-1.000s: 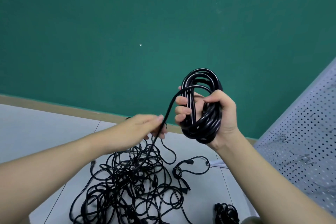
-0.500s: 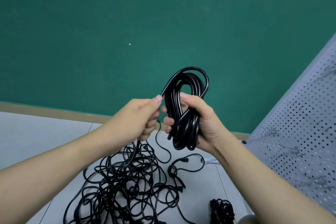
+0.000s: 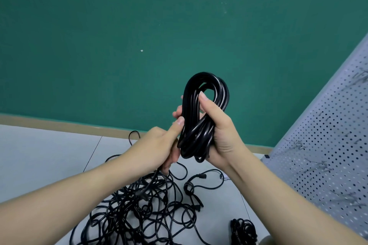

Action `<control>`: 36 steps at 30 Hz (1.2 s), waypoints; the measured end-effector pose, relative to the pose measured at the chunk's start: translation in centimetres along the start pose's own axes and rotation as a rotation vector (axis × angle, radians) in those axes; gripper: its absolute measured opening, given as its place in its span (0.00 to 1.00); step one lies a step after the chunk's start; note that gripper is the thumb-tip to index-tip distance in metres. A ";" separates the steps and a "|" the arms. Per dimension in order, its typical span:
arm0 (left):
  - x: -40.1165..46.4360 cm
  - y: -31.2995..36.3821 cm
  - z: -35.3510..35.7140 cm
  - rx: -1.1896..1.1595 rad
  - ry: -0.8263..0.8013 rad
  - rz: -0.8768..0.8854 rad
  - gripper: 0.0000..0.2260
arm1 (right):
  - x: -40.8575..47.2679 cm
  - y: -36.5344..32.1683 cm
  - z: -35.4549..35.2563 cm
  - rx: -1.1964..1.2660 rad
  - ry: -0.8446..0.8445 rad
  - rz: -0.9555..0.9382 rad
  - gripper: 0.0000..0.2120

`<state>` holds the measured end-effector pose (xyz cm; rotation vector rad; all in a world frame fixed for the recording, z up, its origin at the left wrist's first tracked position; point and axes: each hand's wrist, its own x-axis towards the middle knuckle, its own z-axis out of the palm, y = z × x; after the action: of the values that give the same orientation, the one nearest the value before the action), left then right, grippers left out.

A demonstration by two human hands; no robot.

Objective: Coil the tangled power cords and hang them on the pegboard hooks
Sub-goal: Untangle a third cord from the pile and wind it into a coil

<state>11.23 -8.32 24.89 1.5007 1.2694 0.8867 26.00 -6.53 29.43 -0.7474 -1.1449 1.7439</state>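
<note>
A black coiled power cord (image 3: pixel 201 113) stands upright in front of me, its loops gathered in my right hand (image 3: pixel 219 135), which grips the coil's lower half with the thumb across the strands. My left hand (image 3: pixel 157 149) is just left of the coil, fingers curled round the cord's loose strand, thumb touching the coil's side. The strand runs down from it into a tangled heap of black cords (image 3: pixel 143 209) on the grey floor. A white pegboard (image 3: pixel 328 155) with metal hooks leans at the right.
A green wall (image 3: pixel 139 36) with a tan skirting strip fills the background. A second small bundle of black cord (image 3: pixel 244 230) lies on the floor at the bottom right, next to the pegboard's lower edge.
My left hand has come down along the coil's left side, from near its top to its lower half, laying another turn of cord on. The coil has turned slightly in my right hand.
</note>
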 end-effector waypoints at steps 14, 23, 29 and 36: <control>0.3 -7.3 -0.9 0.567 -0.223 -0.027 0.26 | 0.7 -2.6 -5.4 0.181 0.193 -0.169 0.29; 0.4 -1.5 -4.3 0.585 0.164 0.422 0.27 | 0.9 -2.5 -7.7 0.035 0.339 -0.088 0.38; -1.1 1.3 -3.5 0.386 0.156 0.649 0.21 | 0.6 -0.2 -5.2 -0.280 0.043 0.153 0.57; -1.8 3.7 -2.2 -0.098 0.259 0.546 0.18 | 0.4 1.7 -1.9 -0.125 -0.328 0.248 0.51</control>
<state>9.91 -9.69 29.17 1.7244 0.9809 1.5154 26.86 -5.70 27.12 -0.7188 -1.4418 2.0724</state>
